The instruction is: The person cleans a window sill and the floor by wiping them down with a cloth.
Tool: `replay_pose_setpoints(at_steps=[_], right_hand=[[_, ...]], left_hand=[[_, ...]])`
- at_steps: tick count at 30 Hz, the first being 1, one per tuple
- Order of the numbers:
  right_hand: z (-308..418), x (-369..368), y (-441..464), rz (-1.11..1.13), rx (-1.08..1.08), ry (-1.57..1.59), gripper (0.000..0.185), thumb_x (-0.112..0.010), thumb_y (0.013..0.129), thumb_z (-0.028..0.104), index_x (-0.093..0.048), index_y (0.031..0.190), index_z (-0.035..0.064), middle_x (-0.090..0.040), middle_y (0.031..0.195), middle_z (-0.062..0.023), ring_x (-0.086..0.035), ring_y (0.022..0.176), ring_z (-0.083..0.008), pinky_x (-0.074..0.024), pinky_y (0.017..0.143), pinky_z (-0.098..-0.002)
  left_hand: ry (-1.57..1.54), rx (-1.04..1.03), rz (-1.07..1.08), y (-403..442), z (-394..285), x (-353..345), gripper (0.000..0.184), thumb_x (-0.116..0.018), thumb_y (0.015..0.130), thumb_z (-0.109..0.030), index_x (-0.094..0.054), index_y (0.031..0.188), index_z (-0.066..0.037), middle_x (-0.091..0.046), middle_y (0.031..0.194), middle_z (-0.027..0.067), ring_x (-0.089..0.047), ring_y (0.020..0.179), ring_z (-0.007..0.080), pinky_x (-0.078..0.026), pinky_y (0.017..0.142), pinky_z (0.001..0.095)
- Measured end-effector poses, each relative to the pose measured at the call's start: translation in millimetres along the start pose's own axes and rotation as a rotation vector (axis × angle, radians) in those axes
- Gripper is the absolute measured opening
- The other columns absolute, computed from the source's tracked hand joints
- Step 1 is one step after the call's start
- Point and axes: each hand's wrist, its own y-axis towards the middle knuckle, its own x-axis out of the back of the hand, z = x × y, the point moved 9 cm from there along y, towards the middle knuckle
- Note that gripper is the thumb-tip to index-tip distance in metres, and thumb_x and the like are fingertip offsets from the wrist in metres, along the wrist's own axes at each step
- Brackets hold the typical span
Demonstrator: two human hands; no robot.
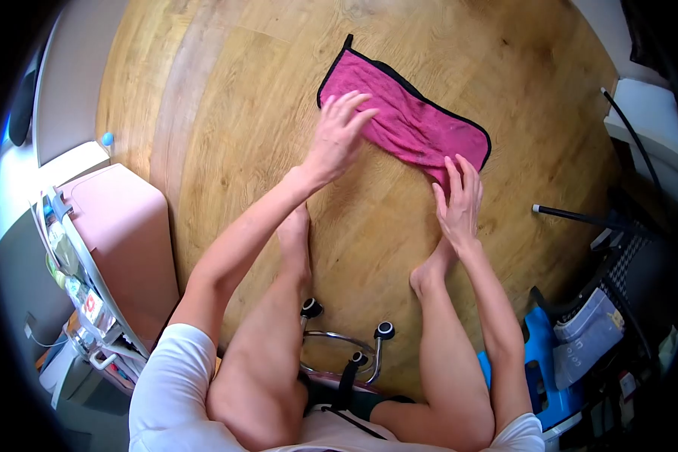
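Observation:
A pink cloth (399, 113) with black edging and a small black loop at its upper left corner lies on the wooden floor, folded and wrinkled. My left hand (339, 135) is over the cloth's left lower edge, fingers apart, with nothing held. Near the cloth's lower right part is my right hand (459, 197), its fingers spread and holding nothing; the fingertips overlap the cloth's edge, and whether they touch it cannot be made out.
A pink box-like cabinet (120, 218) and a cart of small items stand at the left. Chrome legs with casters (384, 330) are between my legs. A blue plastic stool (546, 369) and black-framed furniture (580, 218) with white-tipped legs are at the right.

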Motion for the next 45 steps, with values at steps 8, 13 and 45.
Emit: replay_pose_setpoints(at_steps=[8,13,45], right_hand=[[1,-30,7,0.115,-0.029,-0.099,0.052,-0.059,0.093,0.026,-0.046,0.139,0.005,-0.042,0.136,-0.0211,-0.045,0.117,-0.0388,-0.039,0.098,-0.0482],[29,-76,-70,0.446,0.029,0.051,0.065,-0.064,0.09,0.033,-0.041,0.138,-0.0042,-0.046,0.12,-0.026,-0.055,0.101,-0.0428,-0.0476,0.087,-0.045],[176,-120,57,0.277,0.28,0.176,0.074,-0.066,0.086,0.013,-0.028,0.15,0.0057,-0.034,0.143,-0.0282,-0.034,0.129,-0.0446,-0.03,0.11,-0.0508]], left_hand=[[0.175,0.101,0.06,33,-2,-67,0.064,-0.055,0.088,-0.059,-0.045,0.144,-0.029,-0.012,0.161,0.0091,-0.001,0.145,0.0497,-0.006,0.107,0.0752],[0.06,-0.235,0.307,-11,-59,-107,0.059,-0.054,0.088,-0.056,-0.05,0.14,-0.029,-0.018,0.161,0.0042,0.002,0.147,0.0433,0.002,0.111,0.0708],[0.463,0.093,0.146,33,185,35,0.057,-0.044,0.093,-0.043,-0.03,0.148,-0.046,-0.014,0.162,-0.0082,-0.004,0.15,0.0275,0.001,0.119,0.0552]])
